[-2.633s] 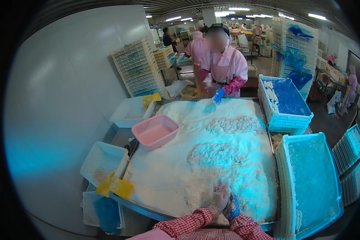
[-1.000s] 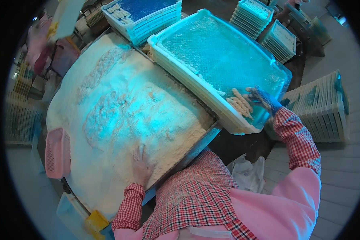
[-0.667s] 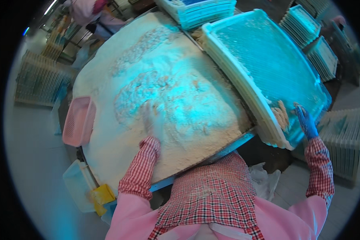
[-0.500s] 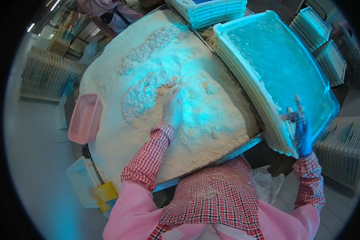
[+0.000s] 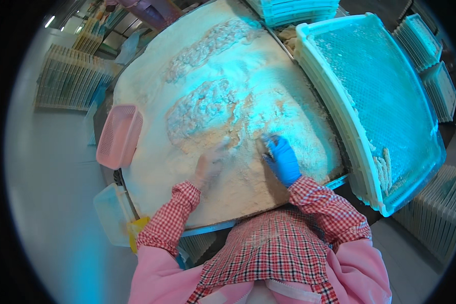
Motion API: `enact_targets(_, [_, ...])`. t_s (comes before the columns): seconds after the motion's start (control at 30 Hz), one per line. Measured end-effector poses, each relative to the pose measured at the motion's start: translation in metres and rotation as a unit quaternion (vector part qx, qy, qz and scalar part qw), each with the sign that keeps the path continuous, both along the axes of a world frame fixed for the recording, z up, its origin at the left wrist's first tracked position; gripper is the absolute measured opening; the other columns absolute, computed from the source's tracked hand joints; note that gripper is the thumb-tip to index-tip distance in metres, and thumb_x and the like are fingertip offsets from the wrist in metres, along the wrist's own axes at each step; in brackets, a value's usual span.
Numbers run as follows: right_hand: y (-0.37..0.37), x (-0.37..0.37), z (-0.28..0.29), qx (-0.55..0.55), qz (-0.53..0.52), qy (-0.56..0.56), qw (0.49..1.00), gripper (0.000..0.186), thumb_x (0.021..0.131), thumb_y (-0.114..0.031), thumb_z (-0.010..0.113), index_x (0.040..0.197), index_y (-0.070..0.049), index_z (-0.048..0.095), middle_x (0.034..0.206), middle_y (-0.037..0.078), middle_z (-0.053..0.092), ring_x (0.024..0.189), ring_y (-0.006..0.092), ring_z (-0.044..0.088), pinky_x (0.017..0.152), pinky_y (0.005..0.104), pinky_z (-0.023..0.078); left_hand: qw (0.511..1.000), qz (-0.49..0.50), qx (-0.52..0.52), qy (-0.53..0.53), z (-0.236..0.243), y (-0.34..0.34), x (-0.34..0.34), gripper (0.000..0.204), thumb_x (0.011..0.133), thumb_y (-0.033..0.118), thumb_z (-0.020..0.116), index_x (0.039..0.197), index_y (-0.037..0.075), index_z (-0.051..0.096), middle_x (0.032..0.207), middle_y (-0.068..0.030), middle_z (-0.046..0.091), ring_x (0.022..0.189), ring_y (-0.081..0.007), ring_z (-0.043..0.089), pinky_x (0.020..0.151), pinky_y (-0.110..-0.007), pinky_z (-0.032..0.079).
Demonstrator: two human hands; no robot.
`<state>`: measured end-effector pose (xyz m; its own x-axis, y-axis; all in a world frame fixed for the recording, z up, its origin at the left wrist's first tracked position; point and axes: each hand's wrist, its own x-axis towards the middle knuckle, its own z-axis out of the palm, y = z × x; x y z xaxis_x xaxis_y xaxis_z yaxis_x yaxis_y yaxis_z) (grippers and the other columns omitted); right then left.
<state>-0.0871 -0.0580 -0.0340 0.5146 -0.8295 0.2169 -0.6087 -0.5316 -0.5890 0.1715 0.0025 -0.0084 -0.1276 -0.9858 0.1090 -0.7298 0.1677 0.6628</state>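
Powder, pale and thick, spread over a table through the middle of the frame, near edge partly covered by a checked apron. Left hand just left of centre, low over the powder, perhaps touching; too blurred to separate the fingers, so cannot tell whether empty or grasping something. Right hand just right of centre, in a blue glove, fingers bent inward toward the left hand, a small pale shape at the fingertips; cannot tell whether a held piece or only loose powder. Slightly above the hands, a lumpy heap, whitish and coated, individual pieces impossible to count; farther up, a second heap, fainter still.

At right, a mesh tray under bluish light, with several coated strips side by side in the lower left corner, ends hard to tell apart. At left, a pink basket at the powder's edge, inside only partly visible. Below, a pale tub and a yellow item, the latter half hidden behind a sleeve, kind unclear. Upper edge of the frame: a crate stack cut off at the top, and another person, only partly in view, head out of frame
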Motion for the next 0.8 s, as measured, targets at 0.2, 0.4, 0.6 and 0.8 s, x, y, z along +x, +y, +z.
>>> enact_targets(0.2, [-0.032,-0.001,0.013,-0.038,0.023,0.033,0.998,0.042,0.088,-0.033,0.062,0.123,-0.009,0.058,0.090,0.017,0.059,0.071,0.0281,0.055,0.061,0.0402,0.045,0.966,0.258,0.019,-0.007,-0.025,0.005,-0.034,0.032,0.088,0.011,0.058,0.119,0.004,0.061,0.113,-0.0147,0.064,0.100,-0.0267,0.062,0.086,-0.037,0.048])
enact_targets(0.4, [-0.120,-0.027,-0.007,-0.102,-0.146,0.086,0.980,0.041,0.086,-0.034,0.066,0.114,-0.004,0.060,0.093,0.016,0.061,0.082,0.0335,0.059,0.073,0.0430,0.050,0.935,0.295,0.122,0.156,0.004,0.002,-0.060,0.035,0.085,0.019,0.060,0.117,0.004,0.061,0.106,-0.0171,0.064,0.095,-0.0319,0.062,0.077,-0.040,0.049])
enact_targets(0.6, [-0.116,-0.027,0.017,0.095,-0.100,-0.123,0.983,0.029,0.083,-0.028,0.071,0.103,-0.008,0.067,0.092,0.014,0.064,0.087,0.0294,0.061,0.080,0.0398,0.048,0.974,0.207,0.045,-0.078,0.016,0.033,-0.039,0.027,0.086,0.018,0.059,0.109,0.003,0.063,0.104,-0.0182,0.064,0.094,-0.0335,0.061,0.078,-0.040,0.049])
enact_targets(0.8, [-0.082,-0.035,0.035,0.537,-0.045,-0.412,0.735,0.027,0.094,-0.023,0.060,0.110,-0.002,0.060,0.102,0.008,0.066,0.090,0.0194,0.063,0.082,0.0316,0.049,0.959,0.261,0.073,-0.086,0.011,0.030,-0.064,0.032,0.086,0.020,0.062,0.112,0.002,0.061,0.103,-0.0189,0.065,0.090,-0.0324,0.063,0.078,-0.039,0.049])
